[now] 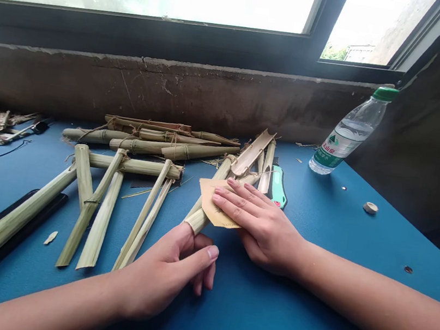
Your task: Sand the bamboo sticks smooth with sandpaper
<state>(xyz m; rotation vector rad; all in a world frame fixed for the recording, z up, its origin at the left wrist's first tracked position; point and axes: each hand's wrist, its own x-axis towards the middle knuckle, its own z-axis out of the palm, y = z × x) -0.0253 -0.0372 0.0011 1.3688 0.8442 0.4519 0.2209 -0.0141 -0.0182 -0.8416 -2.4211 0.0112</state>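
My right hand [263, 221] lies over a yellow-brown sheet of sandpaper [207, 192], its fingers nearly straight and pressing the sheet onto a bamboo piece. Part of the printed word on the sheet, "WATER", can be read. The cut end of that bamboo piece [196, 221] meets my left hand [175, 268] at the base of the index finger. My left thumb sticks out and the other fingers curl loosely; where the index finger goes is hidden. Beyond the sandpaper, a split bamboo trough [253, 150] tied with cord joins thinner bamboo legs.
A tied bamboo frame [133, 166] stands left of my hands, with bundled bamboo pieces [140, 145] behind it. A teal utility knife [280, 185] lies past my right hand. A water bottle [347, 131] leans at the right on the blue table [303, 326]. Bamboo scraps lie far left.
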